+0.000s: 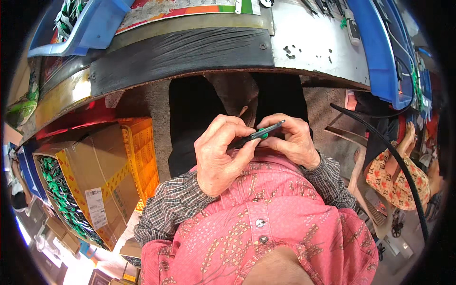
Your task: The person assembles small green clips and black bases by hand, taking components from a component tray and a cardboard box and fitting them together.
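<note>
Thin dark strip w/ green bit [259, 135] is pinched mid-frame btwn left hand [219, 154] & right hand [292, 137] fingers; cardboard box [95, 180] seen lower left, desk [313, 42] up top.

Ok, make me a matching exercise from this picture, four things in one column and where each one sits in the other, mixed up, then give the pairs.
Things:
1. slim dark tool with a green part
2. cardboard box of green-and-black pieces
3. blue bin
4. black cable

Places:
A. on the bench, upper left
B. held between the left hand and right hand, over the lap
C. on the floor to the person's left
D. curving down the right side

Pairs: 1-B, 2-C, 3-A, 4-D
</note>
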